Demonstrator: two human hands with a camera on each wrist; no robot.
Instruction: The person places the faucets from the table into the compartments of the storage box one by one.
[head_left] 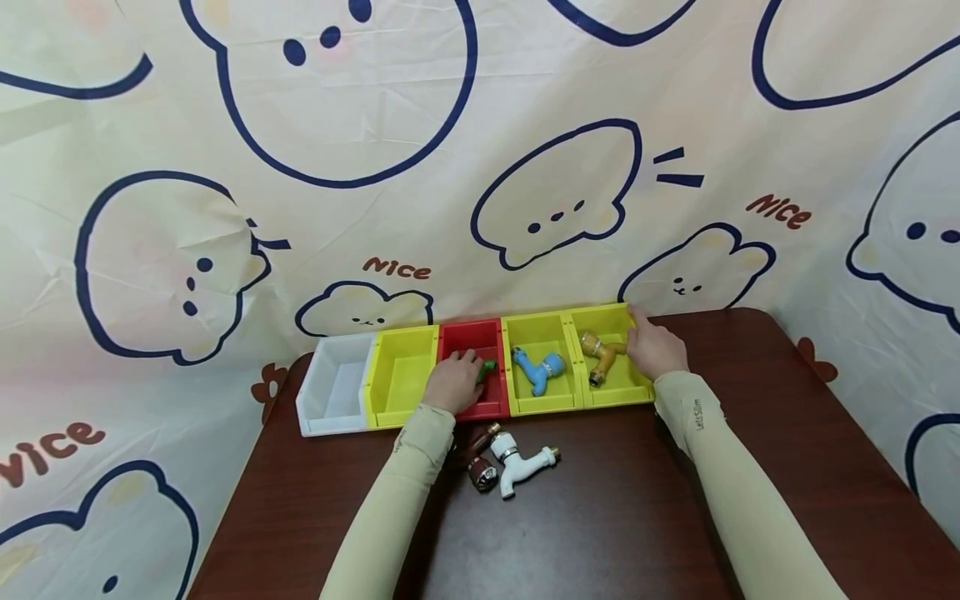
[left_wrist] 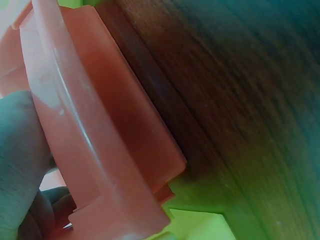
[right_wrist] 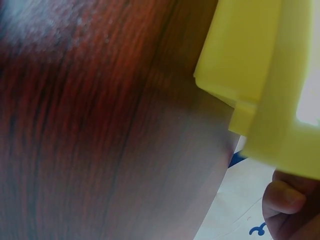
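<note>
Head view, left hand: the left hand point(head_left: 453, 382) reaches into the red bin point(head_left: 468, 335), its fingers at a green piece point(head_left: 488, 367); whether they pinch it or merely lie against it, I cannot tell.
Green piece: inside the red bin, partly covered by the hand. Judging by its neighbours, it is a small tap, probably light, stiff, rather slick and not fragile; best taken across the middle of its body, thumb opposite fingers.
Right hand: the right hand point(head_left: 657, 346) grips the end yellow bin point(head_left: 622, 392) at its far right corner.
Other taps: an ochre tap point(head_left: 606, 358) lies in that bin, a blue tap point(head_left: 536, 372) in the one beside it; a brown tap point(head_left: 482, 473) and a white tap point(head_left: 517, 468) lie on the table point(head_left: 600, 500).
Left wrist view, red wall: bent fingers show low beside the bin's wall; the green piece cannot be made out.
Right wrist view, yellow corner: curled fingers show at the bin's corner. Its plastic looks thin, presumably light and slightly springy, so the rim suits a hold.
</note>
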